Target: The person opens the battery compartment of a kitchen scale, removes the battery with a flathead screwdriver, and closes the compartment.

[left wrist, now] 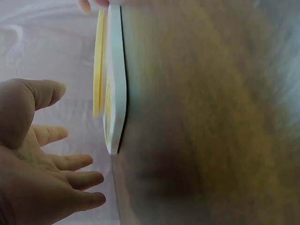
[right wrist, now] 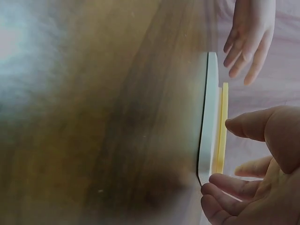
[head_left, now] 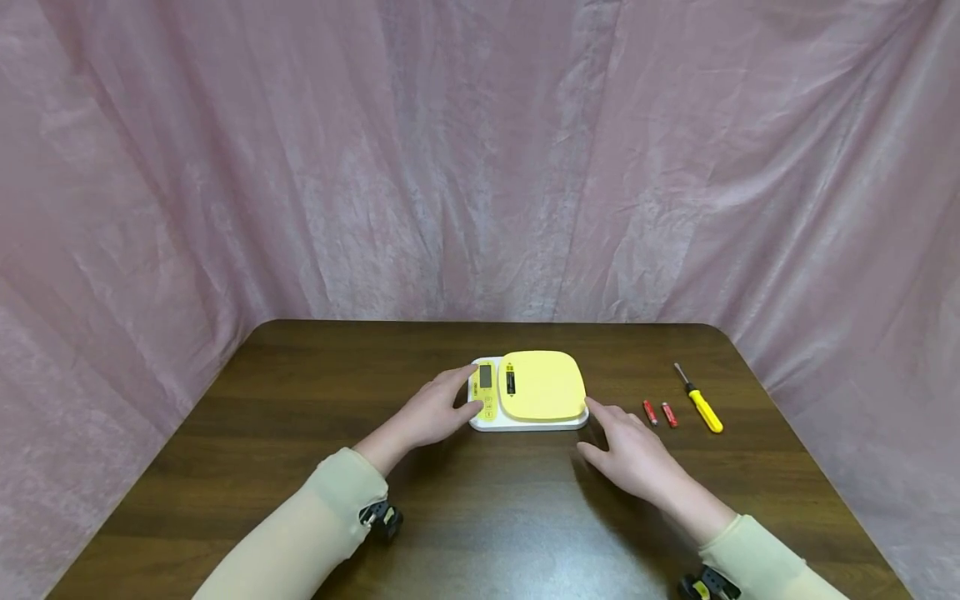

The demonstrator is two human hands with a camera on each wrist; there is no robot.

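sleeves: two cream sleeves (head_left: 300, 533) came in from the near edge of the table, each with a small dark camera strapped at the wrist.
left hand: the left hand (head_left: 435, 410) lay low over the wood, fingers straight and spread, holding nothing; its fingertips were at the left end of the scale beside the button panel — actual contact could not be made out.
right hand: the right hand (head_left: 628, 454) was also flat and relaxed, holding nothing, with the forefinger stretched toward the scale's near right corner; the right wrist view showed a fingertip just beside that corner.
pose: the hands flanked the scale from both ends, well apart from each other, probably to steady or lift it.
kitchen scale: a yellow-topped kitchen scale (head_left: 542, 385) on a white base sat flat at the table's middle, display to the left.
batteries: two small red batteries (head_left: 659, 413) lay just right of the right hand.
screwdriver: a yellow-handled screwdriver (head_left: 703, 407) lay beyond them, untouched — tip pointing away.
table: dark wooden table (head_left: 315, 375).
backdrop: pink crinkled cloth (head_left: 480, 158) hung behind.
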